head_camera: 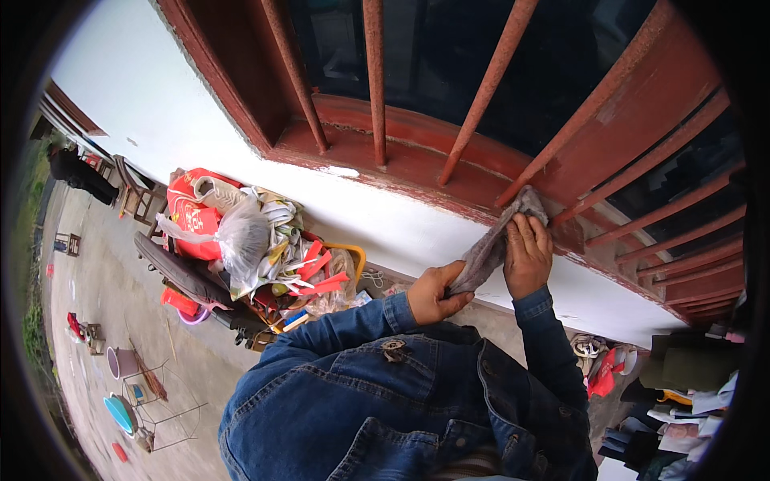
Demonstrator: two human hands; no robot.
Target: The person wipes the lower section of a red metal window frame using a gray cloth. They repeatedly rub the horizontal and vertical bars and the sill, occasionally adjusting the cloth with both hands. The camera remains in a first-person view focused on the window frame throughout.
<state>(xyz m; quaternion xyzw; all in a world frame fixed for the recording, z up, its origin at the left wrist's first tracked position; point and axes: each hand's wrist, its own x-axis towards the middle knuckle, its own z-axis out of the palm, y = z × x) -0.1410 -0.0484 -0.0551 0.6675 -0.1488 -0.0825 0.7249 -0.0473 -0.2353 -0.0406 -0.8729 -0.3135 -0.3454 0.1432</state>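
A grey cloth is stretched between my two hands in front of the window. My left hand grips its lower end, thumb and fingers closed round it, in front of the white wall. My right hand is higher up and holds the cloth's upper part against the red window sill. The cloth's top end lies at the foot of a rusty red window bar. Several such bars stand in front of dark glass. Both my arms are in blue denim sleeves.
Beside the wall at left is a heap with a red bag, a tied plastic bag, a shoe and a yellow basket. Buckets and a wire stand are on the concrete. A person is far left. Clothes hang lower right.
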